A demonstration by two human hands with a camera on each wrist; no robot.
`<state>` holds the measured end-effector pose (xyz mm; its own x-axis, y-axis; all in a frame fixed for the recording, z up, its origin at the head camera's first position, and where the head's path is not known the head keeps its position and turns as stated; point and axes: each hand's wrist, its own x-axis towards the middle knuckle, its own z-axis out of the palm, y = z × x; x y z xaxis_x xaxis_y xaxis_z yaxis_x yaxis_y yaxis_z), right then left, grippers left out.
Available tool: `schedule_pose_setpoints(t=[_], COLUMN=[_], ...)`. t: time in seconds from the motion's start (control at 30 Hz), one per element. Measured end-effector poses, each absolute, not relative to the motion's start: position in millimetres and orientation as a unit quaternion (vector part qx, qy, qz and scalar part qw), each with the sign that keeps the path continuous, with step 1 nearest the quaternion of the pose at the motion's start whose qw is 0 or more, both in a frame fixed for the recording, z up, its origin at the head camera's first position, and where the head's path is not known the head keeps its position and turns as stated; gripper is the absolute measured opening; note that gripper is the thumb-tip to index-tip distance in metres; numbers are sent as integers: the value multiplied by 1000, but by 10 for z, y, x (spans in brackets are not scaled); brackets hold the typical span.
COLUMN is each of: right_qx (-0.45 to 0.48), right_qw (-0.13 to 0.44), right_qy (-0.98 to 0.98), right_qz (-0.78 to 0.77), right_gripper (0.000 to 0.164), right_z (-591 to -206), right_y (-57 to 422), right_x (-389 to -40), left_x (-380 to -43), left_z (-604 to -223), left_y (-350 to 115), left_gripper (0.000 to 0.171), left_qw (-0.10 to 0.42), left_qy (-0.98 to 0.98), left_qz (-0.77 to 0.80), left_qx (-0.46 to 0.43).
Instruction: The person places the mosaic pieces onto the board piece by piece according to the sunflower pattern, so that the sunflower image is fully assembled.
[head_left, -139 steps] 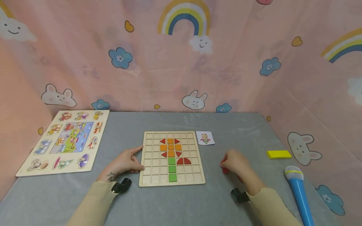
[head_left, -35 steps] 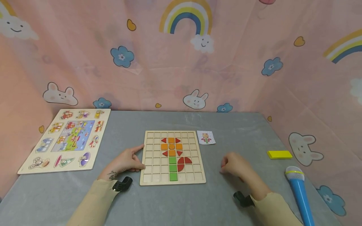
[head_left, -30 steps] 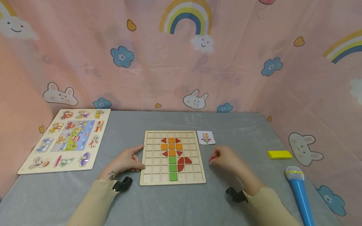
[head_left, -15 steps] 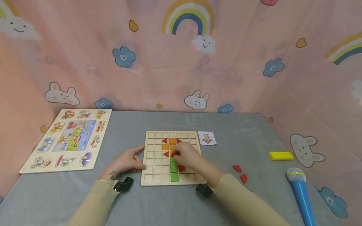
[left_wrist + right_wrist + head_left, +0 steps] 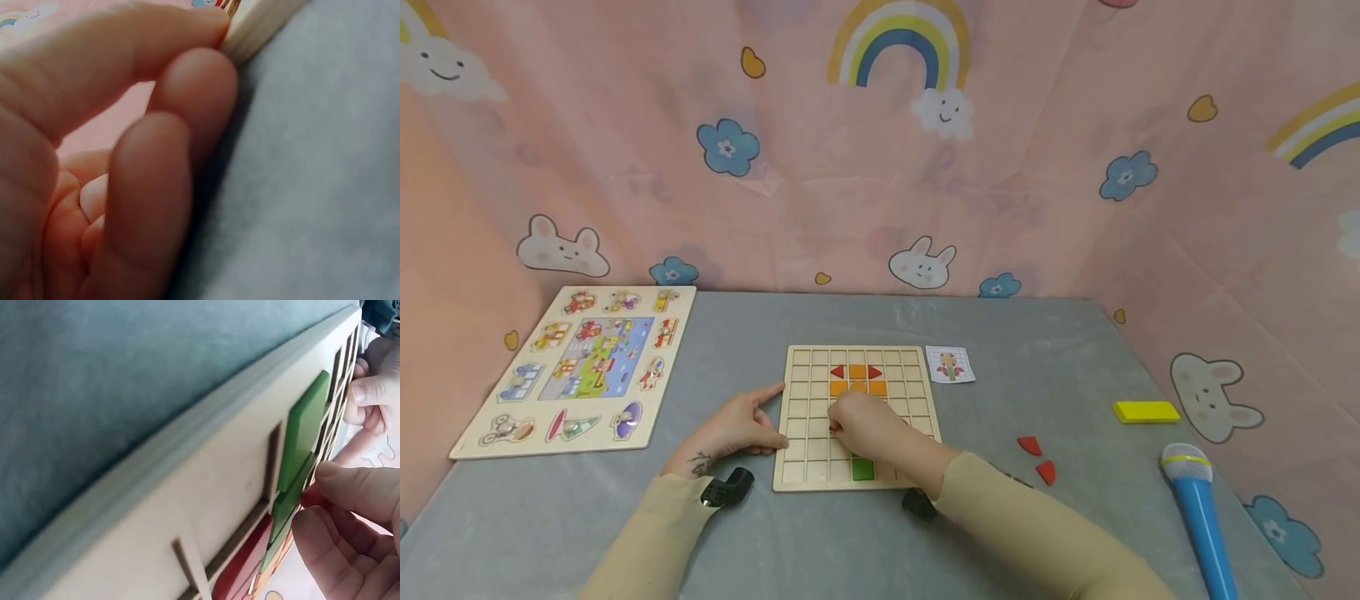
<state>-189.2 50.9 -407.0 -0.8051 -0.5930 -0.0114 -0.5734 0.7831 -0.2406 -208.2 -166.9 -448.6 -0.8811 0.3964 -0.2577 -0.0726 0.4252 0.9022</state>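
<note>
A wooden grid board (image 5: 801,479) lies flat on the table, holding orange squares (image 5: 857,372), red triangles (image 5: 838,372) and green squares (image 5: 862,470). At its left edge rests my left hand (image 5: 730,429), index finger extended and thumb touching the rim. My right hand (image 5: 876,429) is over the board's middle, covering several pieces. Between its thumb and fingers it pinches a small red puzzle piece (image 5: 310,496), mostly hidden, just left of the green column. Other red pieces (image 5: 244,559) sit in the grid beside the green ones in the right wrist view.
Two loose red quarter-circle pieces (image 5: 1046,472) lie right of the board. A pattern card (image 5: 950,365) is at its upper right corner. Farther right are a yellow block (image 5: 1146,412) and a blue toy microphone (image 5: 1198,508). A vehicle picture puzzle (image 5: 651,333) lies at left.
A third red quarter-circle appeared on the board. My right hand then took a red piece from the right and carried it left over the board, uncovering two loose pieces. The left hand stayed put.
</note>
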Motion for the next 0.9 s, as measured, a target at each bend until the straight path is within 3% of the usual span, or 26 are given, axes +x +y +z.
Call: schedule_pose_setpoints(t=[0.17,0.4,0.63,0.9], right_qx=[-299,-294,-289,-217], right_qw=[55,27,66,25], right_qy=[947,953,952,961], right_qz=[-100,-72,-77,-171], right_gripper=[12,23,28,21], right_z=[-4065,-4028,-4040,-3813], right_y=[505,514,508,788], right_x=[-1884,-1892,-1899,-1931], left_x=[-2085,-2080,-2089,-2095], left_z=[-4480,-4473,-4486,-4498], left_y=[-1669,-1673,-1680,-1667], left_gripper=[95,96,96,97], left_qw=[226,231,230,229], left_qy=[813,807,809,813], left_qz=[527,534,531,527], left_qx=[98,101,104,92])
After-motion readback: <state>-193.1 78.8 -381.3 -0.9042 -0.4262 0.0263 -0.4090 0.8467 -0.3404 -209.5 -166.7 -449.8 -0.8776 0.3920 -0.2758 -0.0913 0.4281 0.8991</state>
